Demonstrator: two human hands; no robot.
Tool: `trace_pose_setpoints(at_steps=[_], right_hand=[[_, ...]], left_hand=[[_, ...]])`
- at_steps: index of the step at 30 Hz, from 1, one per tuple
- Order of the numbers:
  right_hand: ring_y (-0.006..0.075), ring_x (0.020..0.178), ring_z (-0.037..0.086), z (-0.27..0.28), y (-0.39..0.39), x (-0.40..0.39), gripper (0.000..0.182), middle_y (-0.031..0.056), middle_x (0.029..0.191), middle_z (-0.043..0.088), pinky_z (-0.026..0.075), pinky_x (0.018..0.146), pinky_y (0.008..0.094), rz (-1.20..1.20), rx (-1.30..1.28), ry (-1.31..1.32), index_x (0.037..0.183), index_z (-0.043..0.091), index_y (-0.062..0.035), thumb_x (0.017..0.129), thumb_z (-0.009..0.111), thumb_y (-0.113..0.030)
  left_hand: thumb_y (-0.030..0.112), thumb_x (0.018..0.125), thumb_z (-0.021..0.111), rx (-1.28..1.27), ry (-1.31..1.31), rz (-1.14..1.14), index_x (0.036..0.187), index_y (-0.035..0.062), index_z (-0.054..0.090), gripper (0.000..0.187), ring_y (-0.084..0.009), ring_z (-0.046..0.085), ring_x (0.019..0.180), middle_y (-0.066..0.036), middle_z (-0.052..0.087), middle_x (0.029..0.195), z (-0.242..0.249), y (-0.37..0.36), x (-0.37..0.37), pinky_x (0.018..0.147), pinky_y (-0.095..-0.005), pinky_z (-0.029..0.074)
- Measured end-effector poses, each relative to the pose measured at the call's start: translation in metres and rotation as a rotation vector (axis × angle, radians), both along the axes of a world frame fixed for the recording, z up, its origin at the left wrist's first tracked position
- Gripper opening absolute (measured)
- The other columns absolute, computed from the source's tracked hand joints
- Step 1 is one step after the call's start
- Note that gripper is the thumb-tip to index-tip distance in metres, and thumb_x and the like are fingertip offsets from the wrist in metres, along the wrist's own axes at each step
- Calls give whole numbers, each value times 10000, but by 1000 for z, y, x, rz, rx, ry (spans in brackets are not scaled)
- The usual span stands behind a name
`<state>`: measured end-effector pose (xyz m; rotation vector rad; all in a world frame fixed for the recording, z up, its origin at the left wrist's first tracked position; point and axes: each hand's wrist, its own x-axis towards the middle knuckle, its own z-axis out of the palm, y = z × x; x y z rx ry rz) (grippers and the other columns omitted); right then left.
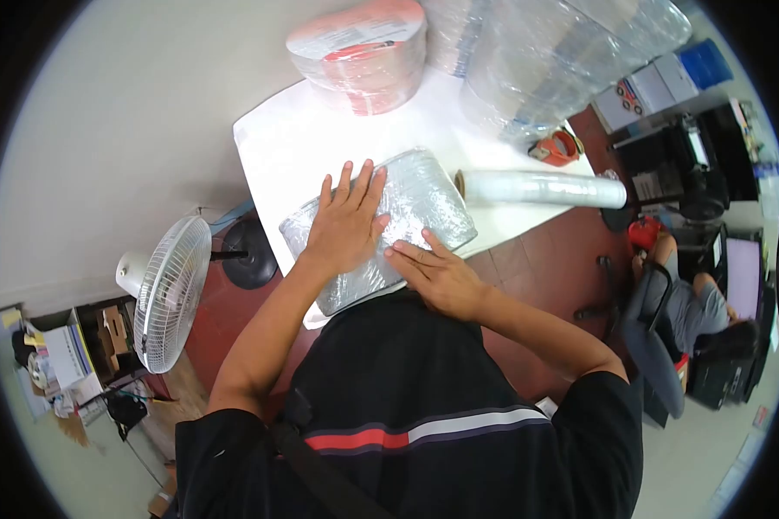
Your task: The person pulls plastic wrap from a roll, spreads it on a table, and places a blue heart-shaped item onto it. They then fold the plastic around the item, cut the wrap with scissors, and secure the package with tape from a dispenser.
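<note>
A flat, rectangular package [428, 199] wrapped in shiny clear plastic film lies at the near edge of the white table. My left hand [349, 223] rests flat on its upper left part, fingers stretched out and pointing away from me. On the near right part lies my right hand [437, 275], fingers extended toward the left and touching the film. Nothing is gripped in either hand. Just right of the package, a roll of clear stretch film [541, 188] lies on its side. Beyond it sits an orange tape dispenser [556, 149].
Film-wrapped bundles [563, 60] and a red-and-white wrapped stack [363, 65] stand at the table's [273, 130] far side. A standing fan [177, 294] is on the left. To the right, a seated person [688, 303] is at a monitor.
</note>
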<state>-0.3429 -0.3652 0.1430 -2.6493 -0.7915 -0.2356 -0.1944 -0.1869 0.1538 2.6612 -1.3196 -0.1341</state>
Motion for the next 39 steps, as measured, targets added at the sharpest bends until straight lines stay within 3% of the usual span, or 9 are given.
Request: trace_pose_setpoints(at_steps=[6, 11, 17, 20, 23, 28, 31, 35, 39], right_hand=[[230, 1320, 503, -5, 22, -9, 671, 114, 1325, 593, 311, 1149, 570, -181, 163, 5, 1336, 529, 6, 694, 718, -49], [242, 1286, 546, -17, 29, -12, 708, 139, 1331, 596, 321, 1142, 570, -266, 280, -28, 1340, 525, 14, 661, 724, -23], [304, 1124, 638, 15, 4, -5, 517, 147, 1198, 661, 420, 1075, 505, -92, 325, 56, 1236, 595, -4, 741, 737, -44], [310, 1040, 679, 30, -70, -1, 398, 128, 1104, 702, 491, 1008, 460, -365, 428, -27, 1197, 641, -49, 809, 726, -58], [343, 967, 681, -8, -200, 25, 344, 148, 1075, 704, 542, 867, 365, -894, 297, -251, 1139, 678, -35, 799, 728, -54], [313, 1179, 584, -69, -353, 61, 391, 139, 1136, 686, 371, 1052, 546, -1107, -377, 72, 1177, 651, -51, 789, 612, -37], [309, 1232, 548, -95, -375, 77, 335, 148, 1117, 693, 311, 1060, 604, -907, -381, 163, 1127, 649, -54, 801, 568, -47], [343, 1071, 652, -100, -394, 87, 272, 157, 1006, 719, 293, 1104, 580, -873, -427, 455, 1068, 656, -67, 818, 551, -44], [345, 1028, 663, -69, -415, 71, 280, 167, 972, 708, 260, 1158, 561, -700, -544, 371, 1041, 660, -73, 774, 617, -1]], left_hand=[[206, 951, 543, 29, 70, -225, 1528, -75, 201, 727, -439, 140, 1499, -217, 200, 1617, 12, 22, -29, 1192, -581, 109], [281, 938, 576, -16, 251, -151, 1499, -77, 293, 723, -435, 188, 1487, -227, 228, 1605, 23, 50, -72, 1192, -568, 145], [282, 892, 653, -91, 125, -97, 1321, -101, 511, 593, -401, 377, 1375, -233, 421, 1460, 32, 39, -73, 1141, -530, 274], [188, 861, 687, -222, 207, -85, 1186, -108, 593, 450, -382, 502, 1203, -216, 524, 1288, 33, 28, -64, 1026, -480, 394], [68, 837, 684, -380, 231, -63, 981, -63, 663, 196, -343, 587, 965, -151, 586, 1070, 38, 16, -55, 839, -415, 493], [66, 781, 747, -336, 235, 93, 781, 7, 661, 104, -303, 620, 852, -94, 631, 873, 25, 4, -46, 748, -402, 521], [58, 743, 791, -332, 252, 117, 749, 15, 650, 148, -297, 640, 780, -107, 651, 831, 27, -4, -39, 721, -387, 519], [38, 729, 789, -264, 202, 86, 737, 28, 637, 153, -296, 646, 786, -108, 652, 846, 37, -14, -35, 693, -376, 524], [47, 739, 771, -325, 291, 119, 765, 41, 620, 153, -298, 627, 801, -96, 636, 860, 33, -17, -35, 701, -389, 523]])
